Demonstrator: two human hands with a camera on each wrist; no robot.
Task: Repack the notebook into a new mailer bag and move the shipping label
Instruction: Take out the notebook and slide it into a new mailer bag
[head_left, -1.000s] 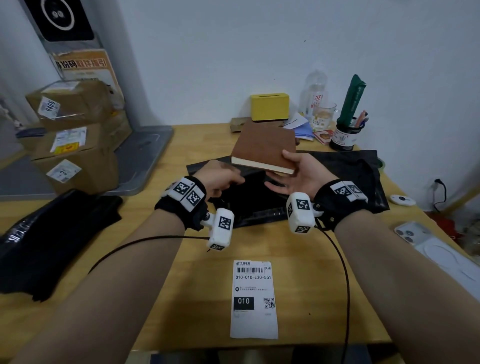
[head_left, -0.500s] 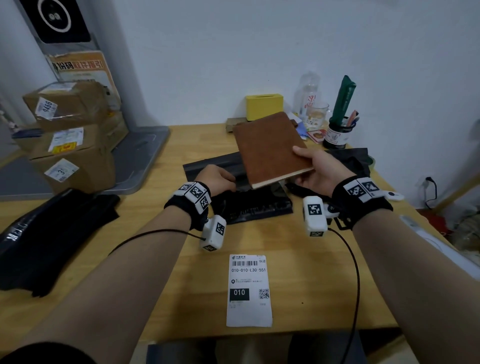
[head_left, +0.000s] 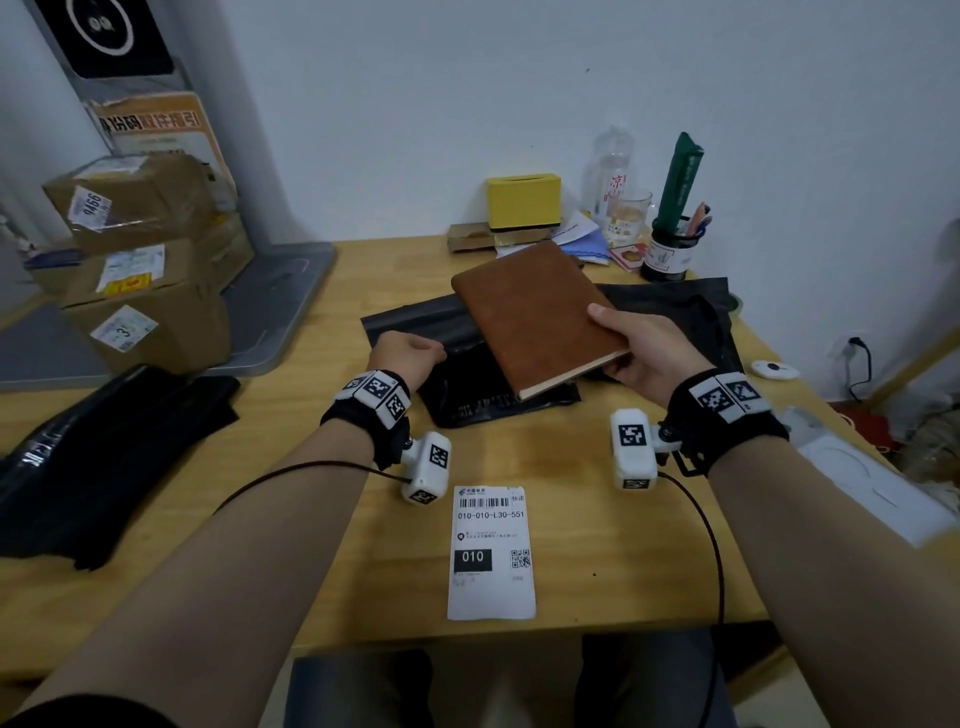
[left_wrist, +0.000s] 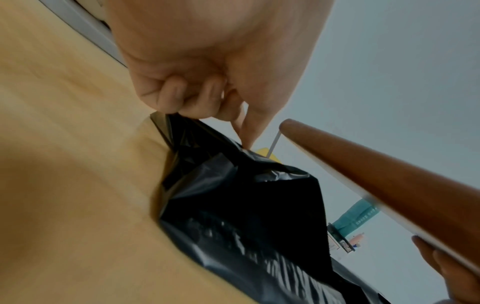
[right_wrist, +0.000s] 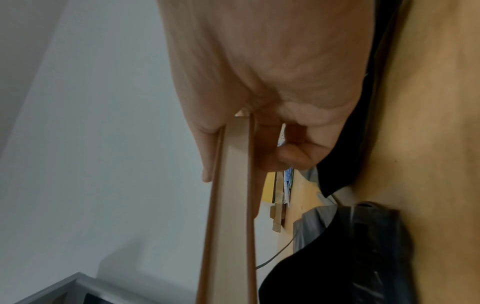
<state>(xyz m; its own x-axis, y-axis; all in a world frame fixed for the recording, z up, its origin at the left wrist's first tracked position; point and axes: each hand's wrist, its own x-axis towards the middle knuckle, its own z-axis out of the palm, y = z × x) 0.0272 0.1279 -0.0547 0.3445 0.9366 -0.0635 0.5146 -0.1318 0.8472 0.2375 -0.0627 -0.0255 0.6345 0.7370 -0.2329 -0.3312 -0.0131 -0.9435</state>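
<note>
My right hand (head_left: 631, 345) grips a brown notebook (head_left: 535, 317) by its near right corner, thumb on the cover, and holds it tilted in the air above the table. Its pale page edge (right_wrist: 235, 205) runs down the right wrist view. Under it lies a black mailer bag (head_left: 483, 384), and my left hand (head_left: 410, 353) pinches that bag's left edge (left_wrist: 182, 131) with curled fingers. A second black bag (head_left: 670, 306) lies flat behind. The white shipping label (head_left: 491, 553) lies face up on the wooden table (head_left: 322, 519) near the front edge.
Stacked cardboard parcels (head_left: 140, 260) stand on a grey tray at the left. A heap of black bags (head_left: 93, 457) lies at the front left. A yellow box (head_left: 523, 200), bottle, glass and pen pot (head_left: 667, 249) line the back wall. White phones (head_left: 857, 478) lie at the right.
My right hand has raised the notebook and tilted its cover toward me, from lying low and flat over the bag. My left hand keeps its pinch on the bag's edge.
</note>
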